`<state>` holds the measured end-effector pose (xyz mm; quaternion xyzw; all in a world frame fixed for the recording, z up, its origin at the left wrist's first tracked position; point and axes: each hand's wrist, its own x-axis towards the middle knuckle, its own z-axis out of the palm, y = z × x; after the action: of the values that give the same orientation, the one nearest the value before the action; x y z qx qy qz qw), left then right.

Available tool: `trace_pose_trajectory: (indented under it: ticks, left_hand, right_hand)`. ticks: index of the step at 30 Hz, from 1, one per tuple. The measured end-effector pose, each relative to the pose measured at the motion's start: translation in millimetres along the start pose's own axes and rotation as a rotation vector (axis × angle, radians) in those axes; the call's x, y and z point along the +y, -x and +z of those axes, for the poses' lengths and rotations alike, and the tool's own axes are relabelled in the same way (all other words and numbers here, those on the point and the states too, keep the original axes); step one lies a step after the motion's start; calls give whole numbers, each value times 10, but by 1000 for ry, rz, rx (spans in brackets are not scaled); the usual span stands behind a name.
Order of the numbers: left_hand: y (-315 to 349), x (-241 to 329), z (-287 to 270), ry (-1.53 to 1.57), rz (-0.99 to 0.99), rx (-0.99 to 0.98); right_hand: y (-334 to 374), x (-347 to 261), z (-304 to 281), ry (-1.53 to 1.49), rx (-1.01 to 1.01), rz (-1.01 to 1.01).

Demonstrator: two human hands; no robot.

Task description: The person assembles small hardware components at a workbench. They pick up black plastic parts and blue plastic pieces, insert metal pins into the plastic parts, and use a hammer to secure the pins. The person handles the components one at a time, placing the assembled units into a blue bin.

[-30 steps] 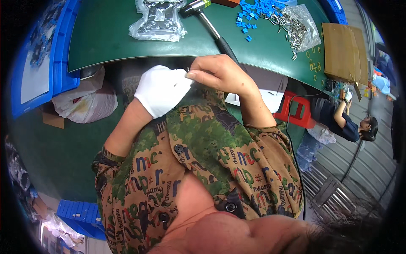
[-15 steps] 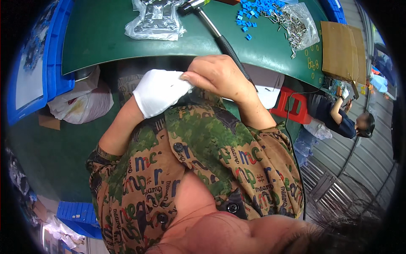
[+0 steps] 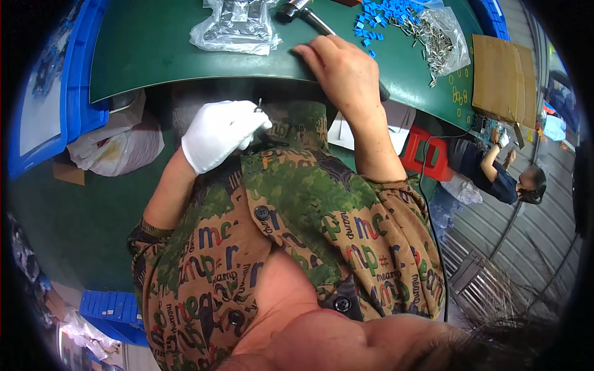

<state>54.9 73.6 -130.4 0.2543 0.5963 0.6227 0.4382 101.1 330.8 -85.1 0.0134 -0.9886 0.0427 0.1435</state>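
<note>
My left hand wears a white glove and is closed in front of my shirt, below the table edge. A small silver metal pin sticks up from between its thumb and fingers. Bare, my right hand is over the front edge of the green table, closed around the dark handle of a hammer. Its palm hides the middle of the handle, and the handle's end shows beside the wrist. The hammer's head lies at the top of the view.
On the table lie a clear plastic bag with a dark part inside, small blue plastic pieces and a bag of metal pins. A blue crate stands left. At right are a cardboard box, a red stool and another person.
My right hand has left the gloved left hand and moved up onto the hammer, whose handle has swung slightly right. The pin in my left hand has come into sight.
</note>
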Motion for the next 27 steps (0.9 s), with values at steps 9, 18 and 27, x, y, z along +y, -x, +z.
trace_pose_trajectory:
  ticks: [9,18,27]
  left_hand:
    - [15,26,-16,30,-71,-73]
    - [37,-1,-16,59,-77,-94]
    - [35,35,-1,75,-116,-98]
  right_hand:
    - [155,-232,-157,-545,-122,-292]
    - [379,-398,114,-748,-84,-283]
    - [365,-379,142,-644,-13,-356]
